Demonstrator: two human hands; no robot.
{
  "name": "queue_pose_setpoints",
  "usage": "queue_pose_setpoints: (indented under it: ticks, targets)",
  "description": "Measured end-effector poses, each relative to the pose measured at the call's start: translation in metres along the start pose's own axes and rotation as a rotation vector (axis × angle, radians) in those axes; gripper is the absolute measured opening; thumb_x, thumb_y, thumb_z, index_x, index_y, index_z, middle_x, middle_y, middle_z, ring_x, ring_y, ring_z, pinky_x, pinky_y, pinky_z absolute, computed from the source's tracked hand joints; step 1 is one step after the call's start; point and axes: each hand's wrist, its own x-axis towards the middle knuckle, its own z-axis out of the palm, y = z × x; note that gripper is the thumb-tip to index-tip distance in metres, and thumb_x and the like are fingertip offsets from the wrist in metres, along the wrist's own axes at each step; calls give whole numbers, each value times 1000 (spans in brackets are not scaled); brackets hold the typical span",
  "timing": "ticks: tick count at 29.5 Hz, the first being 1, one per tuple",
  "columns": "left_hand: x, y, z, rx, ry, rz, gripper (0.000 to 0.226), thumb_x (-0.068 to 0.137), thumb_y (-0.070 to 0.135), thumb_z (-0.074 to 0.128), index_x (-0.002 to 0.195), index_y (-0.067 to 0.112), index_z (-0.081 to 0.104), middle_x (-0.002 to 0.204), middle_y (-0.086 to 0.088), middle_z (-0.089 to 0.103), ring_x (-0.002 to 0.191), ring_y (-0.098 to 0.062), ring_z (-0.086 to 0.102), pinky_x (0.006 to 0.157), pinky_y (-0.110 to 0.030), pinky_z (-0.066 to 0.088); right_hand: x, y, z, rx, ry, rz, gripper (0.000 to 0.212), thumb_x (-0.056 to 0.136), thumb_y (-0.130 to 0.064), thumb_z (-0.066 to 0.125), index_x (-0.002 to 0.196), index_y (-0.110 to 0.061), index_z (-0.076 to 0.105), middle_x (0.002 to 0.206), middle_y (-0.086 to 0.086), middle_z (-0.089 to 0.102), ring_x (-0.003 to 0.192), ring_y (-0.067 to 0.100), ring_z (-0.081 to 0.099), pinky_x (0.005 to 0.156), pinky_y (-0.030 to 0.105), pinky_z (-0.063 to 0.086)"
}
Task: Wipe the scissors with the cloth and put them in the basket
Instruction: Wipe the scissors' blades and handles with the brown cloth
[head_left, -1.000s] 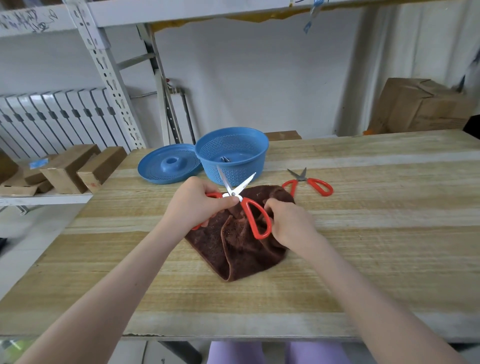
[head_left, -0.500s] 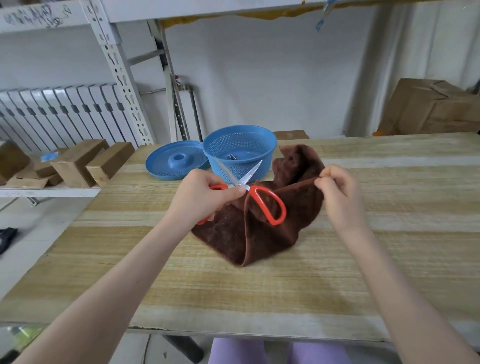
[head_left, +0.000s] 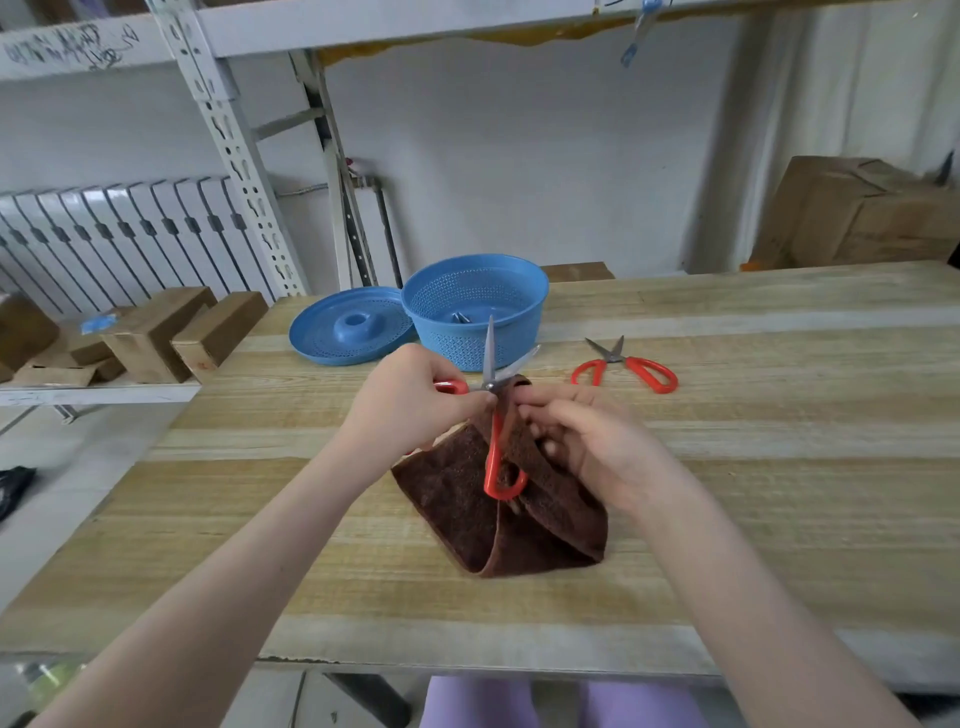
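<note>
**At the Bench Centre: Scissors Held Against the Cloth**

Above the middle of the bench (head_left: 779, 467), the left hand (head_left: 410, 400) is gripping the held scissors (head_left: 489, 358) near the pivot, with the fingers curled around one red handle loop. The right hand (head_left: 597, 447) is pinching the upper edge of the brown cloth (head_left: 457, 509) with curled fingers, right beside the pivot. The two hands are nearly touching there.

The blades are standing parted and pointing up and away from the person. The second red handle loop is hanging down in front of the cloth. The cloth is being lifted at its top edge, while its folded lower part is resting on the bench.

Behind the hands, the blue basket (head_left: 475, 306) is standing upright on the bench. A small metal item is lying inside it; it cannot be identified. The blue lid (head_left: 348, 327) is lying just beside the basket, on its left. The spare scissors (head_left: 623, 366), also red-handled, are lying flat to the right of the basket, blades slightly parted.

Wooden blocks (head_left: 171, 332) are sitting on a shelf at the left. A cardboard box (head_left: 857, 213) is standing beyond the bench at the far right.
</note>
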Motion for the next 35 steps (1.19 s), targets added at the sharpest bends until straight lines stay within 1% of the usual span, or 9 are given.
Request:
queue_pose_setpoints:
  ticks: [3,5,9,12,18,21,26,30,35]
  targets:
    - [-2,0,4,28,3,10,37,77,38,74,58,8,62,37,2,49,31,-11,47,34,-15,32,1,11,5,-271,161,-173,14,84,-6,72,81,-20,73,78,0,76,73,9,70,68,21,52]
    - [-2,1,6,27,12,10,36,78,37,72,57,10,63,39,1,50,32,-12,48,34,-16,34,0,20,7,-342,261,-242,10,79,-18,79,84,-19,71,84,3,76,82,16,72,75,30,55]
    - [-1,7,9,13,19,17,36,79,30,70,50,14,57,38,1,48,31,-15,47,35,-16,34,-3,23,19,-304,274,-288,16,83,-30,70,70,-22,74,66,0,71,60,10,67,52,23,50]
    - [-4,10,16,-15,7,32,41,78,19,68,43,16,47,34,3,41,30,-16,45,38,-17,34,2,15,26,-94,309,-235,19,78,-25,66,63,-16,74,61,5,67,59,15,64,54,27,48]
    - [-7,11,15,-40,16,57,42,78,21,68,42,17,46,31,5,40,28,-11,42,43,-23,39,6,12,32,149,322,-115,22,80,-14,63,59,-13,72,57,8,64,49,19,62,46,24,49]
    - [-9,7,16,-59,9,52,42,78,21,68,41,20,50,32,4,41,28,-12,43,41,-21,37,5,15,30,143,298,-129,28,83,-8,59,58,-13,69,54,8,63,46,18,60,44,23,47]
    - [-11,6,20,-137,16,27,37,82,24,66,51,8,53,41,-8,50,31,-17,45,38,-18,34,2,11,24,104,272,-164,34,84,-5,58,54,-14,71,55,4,64,48,15,60,47,21,46]
    - [-14,9,22,-107,63,36,38,79,22,65,47,13,49,35,1,47,29,-13,44,37,-16,32,5,7,25,107,276,-169,32,84,-6,60,54,-12,71,56,7,65,47,15,60,46,20,47]
    - [-17,8,22,-143,54,35,38,81,27,69,54,5,54,38,1,47,29,-15,44,37,-17,31,4,14,23,55,286,-205,42,83,0,54,45,-17,61,52,0,56,46,10,51,51,22,41]
